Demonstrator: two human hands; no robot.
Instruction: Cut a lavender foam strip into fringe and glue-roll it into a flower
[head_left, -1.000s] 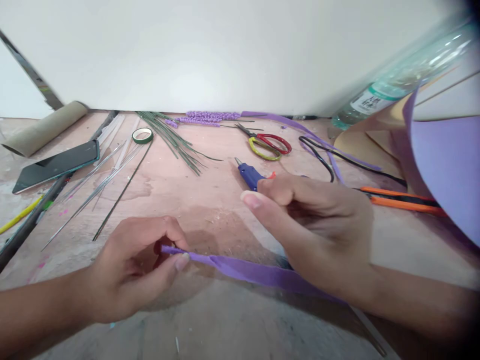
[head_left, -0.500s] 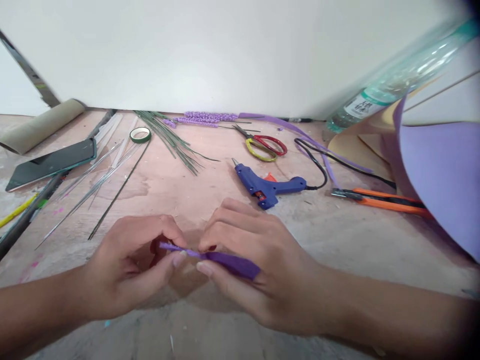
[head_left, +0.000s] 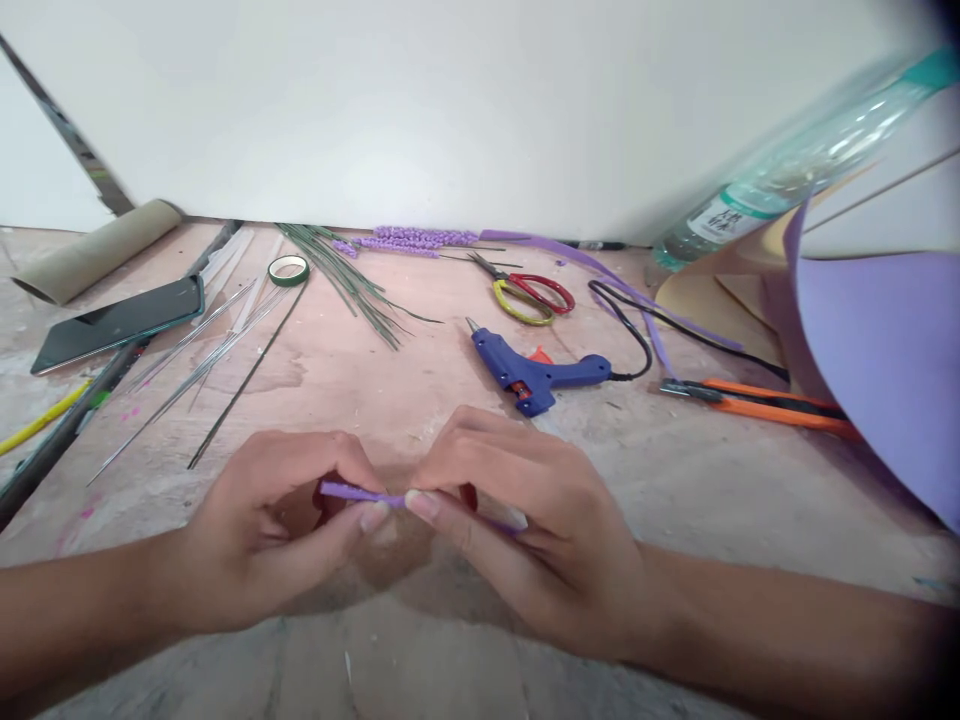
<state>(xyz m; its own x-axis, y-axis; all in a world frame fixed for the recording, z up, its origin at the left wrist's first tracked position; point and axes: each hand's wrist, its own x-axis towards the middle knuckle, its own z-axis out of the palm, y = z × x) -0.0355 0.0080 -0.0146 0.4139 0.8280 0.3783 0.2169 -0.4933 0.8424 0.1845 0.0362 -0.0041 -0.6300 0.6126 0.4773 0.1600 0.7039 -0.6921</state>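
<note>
Low and near over the desk (head_left: 675,480), a thin purple strip (head_left: 360,493) is pinched between left hand (head_left: 277,530) and right hand (head_left: 517,530), both grips clenched on it, blue glue gun (head_left: 536,370) lying farther right.

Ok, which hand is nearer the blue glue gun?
Right. The right hand lies in front of the glue gun; the left hand is farther, down to its left. Both pinch a purple strip.

bare wood ahead of hands (head_left: 390,510), glue gun (head_left: 534,368) beyond
</note>
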